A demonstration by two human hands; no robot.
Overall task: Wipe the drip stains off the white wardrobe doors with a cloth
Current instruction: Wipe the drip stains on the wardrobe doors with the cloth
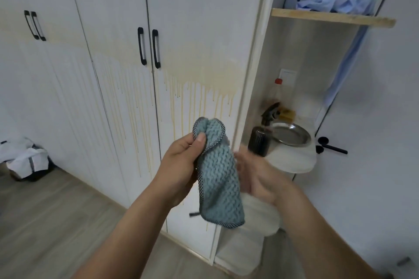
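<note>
A grey-blue waffle cloth with a checked hem hangs in front of me. My left hand grips its bunched top, thumb pressed into the fabric. My right hand is blurred just right of the cloth, with its fingers behind the cloth's edge; how they lie is unclear. The white wardrobe doors stand behind, with black handles. A yellowish band of drip stains runs across them at handle height, and thin streaks trail downward.
Right of the wardrobe is an open niche with a wooden shelf holding blue fabric. Below, a round white table carries a dark spray bottle, a metal plate and a red-capped bottle. A white bag lies on the wood floor at left.
</note>
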